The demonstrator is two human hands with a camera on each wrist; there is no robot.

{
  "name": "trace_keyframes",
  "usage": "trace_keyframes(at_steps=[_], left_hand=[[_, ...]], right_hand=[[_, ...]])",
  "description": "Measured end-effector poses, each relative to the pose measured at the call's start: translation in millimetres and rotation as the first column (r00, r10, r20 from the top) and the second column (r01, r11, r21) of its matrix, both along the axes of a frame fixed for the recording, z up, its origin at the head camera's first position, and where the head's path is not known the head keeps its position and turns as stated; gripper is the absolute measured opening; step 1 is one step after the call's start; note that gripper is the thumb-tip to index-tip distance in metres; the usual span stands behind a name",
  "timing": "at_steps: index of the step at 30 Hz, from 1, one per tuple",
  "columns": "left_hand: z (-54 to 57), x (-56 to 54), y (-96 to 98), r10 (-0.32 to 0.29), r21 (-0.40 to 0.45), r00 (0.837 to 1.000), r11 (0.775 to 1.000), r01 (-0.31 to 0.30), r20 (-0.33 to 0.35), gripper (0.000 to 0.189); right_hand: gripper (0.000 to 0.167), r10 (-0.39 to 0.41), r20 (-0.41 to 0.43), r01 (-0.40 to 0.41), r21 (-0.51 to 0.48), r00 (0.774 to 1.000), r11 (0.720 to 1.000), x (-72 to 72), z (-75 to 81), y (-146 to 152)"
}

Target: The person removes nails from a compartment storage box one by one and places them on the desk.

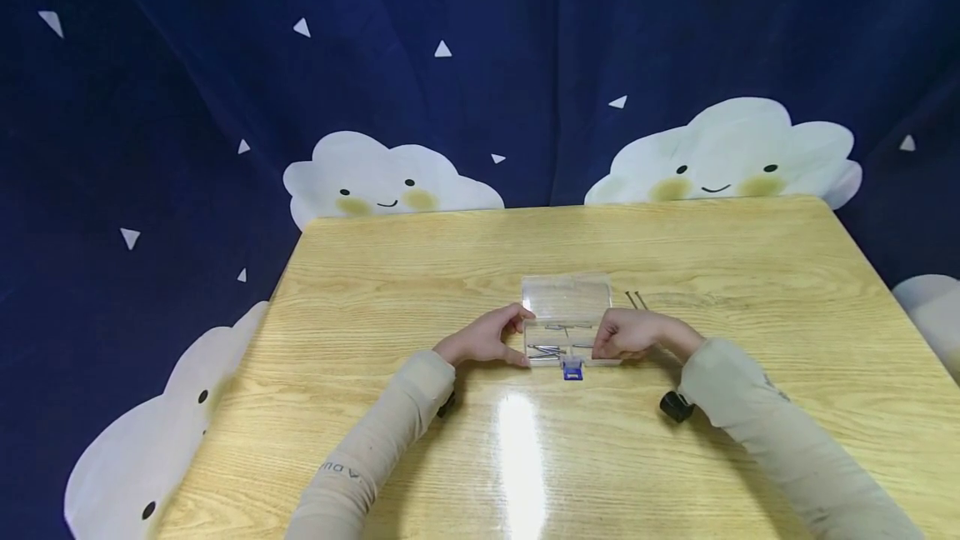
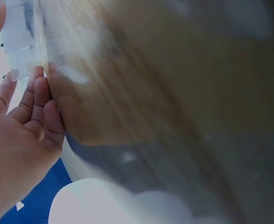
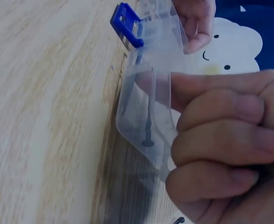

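Note:
A clear plastic box [image 1: 546,338] stands on the table with its lid [image 1: 567,298] raised at the back and a blue latch [image 1: 573,371] at its front. Several metal screws [image 1: 546,352] lie in its left part. My left hand [image 1: 487,336] grips the left end, thumb at the front corner and fingers farther back. At the right end, my right hand [image 1: 630,333] has its index finger reaching into the box and the other fingers curled. Near that fingertip a screw [image 3: 148,116] shows through the plastic; whether I pinch it cannot be told. The right thumb is hidden.
Two long screws [image 1: 636,300] lie on the wooden table [image 1: 420,273] just right of the lid. A dark blue curtain [image 1: 510,40] with white clouds hangs behind the table and along its sides. Black wrist cameras [image 1: 677,407] sit under the sleeves.

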State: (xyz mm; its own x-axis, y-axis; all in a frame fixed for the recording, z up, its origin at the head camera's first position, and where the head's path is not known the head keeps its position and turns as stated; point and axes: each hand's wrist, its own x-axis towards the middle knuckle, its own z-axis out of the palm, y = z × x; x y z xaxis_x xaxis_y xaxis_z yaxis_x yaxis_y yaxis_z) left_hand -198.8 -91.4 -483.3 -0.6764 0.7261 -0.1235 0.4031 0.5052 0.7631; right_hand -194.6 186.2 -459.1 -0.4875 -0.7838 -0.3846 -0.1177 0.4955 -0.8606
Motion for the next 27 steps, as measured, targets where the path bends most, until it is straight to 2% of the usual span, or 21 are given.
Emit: trace_keyframes(at_steps=[5,13,21,24,25,27], left_hand=[[-0.1,-0.1,0.2,0.001,0.010,1.000,1.000,-0.001,0.009,0.061],[-2.2,-0.4,0.6,0.009,0.015,1.000,1.000,-0.009,0.011,0.061],[-2.8,-1.5,0.1,0.006,0.009,1.000,1.000,-0.006,0.017,0.062],[-3.3,-1.4,-0.1,0.006,0.010,1.000,1.000,-0.006,0.015,0.062],[-3.4,-1.5,-0.1,0.007,0.009,1.000,1.000,-0.007,0.014,0.062],[-3.6,-1.6,0.1,0.008,0.010,1.000,1.000,-0.009,0.013,0.062]], right_hand=[[0.026,-0.012,-0.062,0.013,0.010,0.998,1.000,2.7,-0.3,-2.9],[0.017,-0.063,-0.176,0.073,0.047,0.982,0.996,7.4,-0.7,-2.6],[0.011,-0.139,-0.117,0.138,-0.015,0.983,0.990,9.4,-0.9,0.8],[0.011,-0.104,-0.164,0.091,-0.084,0.981,0.992,9.6,-3.0,3.7],[0.012,-0.079,-0.203,0.054,-0.124,0.976,0.991,7.0,-10.2,6.1],[0.012,-0.056,-0.265,0.015,-0.153,0.963,0.988,7.7,-10.6,7.4]])
